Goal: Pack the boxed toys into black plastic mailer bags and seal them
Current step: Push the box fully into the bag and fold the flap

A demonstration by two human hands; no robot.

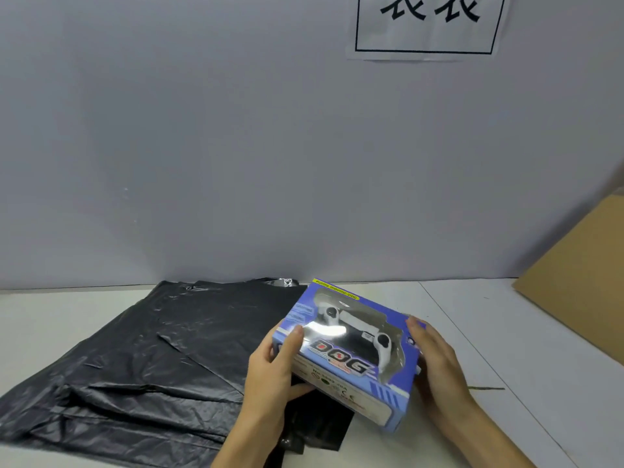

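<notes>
A blue toy box with a clear window and the word "DOG" is held above the table, tilted. My left hand grips its left end, thumb on the window. My right hand holds its right end with fingers curled over the edge. A stack of black plastic mailer bags lies spread flat on the white table to the left. One smaller piece of black bag lies directly under the box.
A white table meets a grey wall behind. The flap of a brown cardboard carton juts in at the right edge. A printed paper sign hangs on the wall at the top.
</notes>
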